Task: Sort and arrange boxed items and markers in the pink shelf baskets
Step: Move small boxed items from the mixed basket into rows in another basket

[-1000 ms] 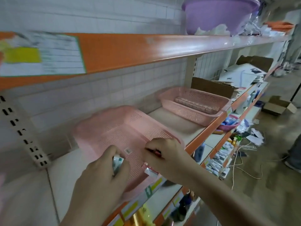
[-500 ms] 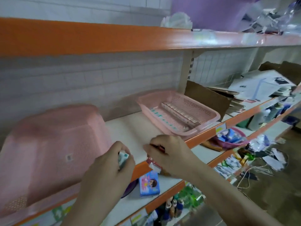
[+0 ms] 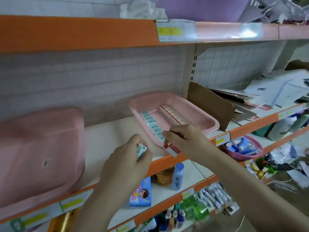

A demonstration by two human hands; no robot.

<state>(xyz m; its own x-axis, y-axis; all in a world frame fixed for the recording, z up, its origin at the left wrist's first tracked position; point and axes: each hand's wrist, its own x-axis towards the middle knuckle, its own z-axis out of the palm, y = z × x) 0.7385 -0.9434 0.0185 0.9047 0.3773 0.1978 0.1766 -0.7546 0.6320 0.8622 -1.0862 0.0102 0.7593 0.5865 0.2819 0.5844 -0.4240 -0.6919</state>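
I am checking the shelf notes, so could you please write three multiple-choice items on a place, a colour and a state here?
1. Where is the upright pink basket?
A. top shelf
B. same shelf as the overturned basket, to its right
C. floor

2. What colour is the boxes' row along its left side?
A. teal and white
B. black
C. yellow

3. What is the right hand doing?
A. hanging idle
B. pressing flat
C. gripping a red and white box

Answers: B, both stand on one board; A, teal bands show; C, fingers curl round it.

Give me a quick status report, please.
Left hand grips teal box. Right hand grips red boxes at pink basket. Nothing blocking.
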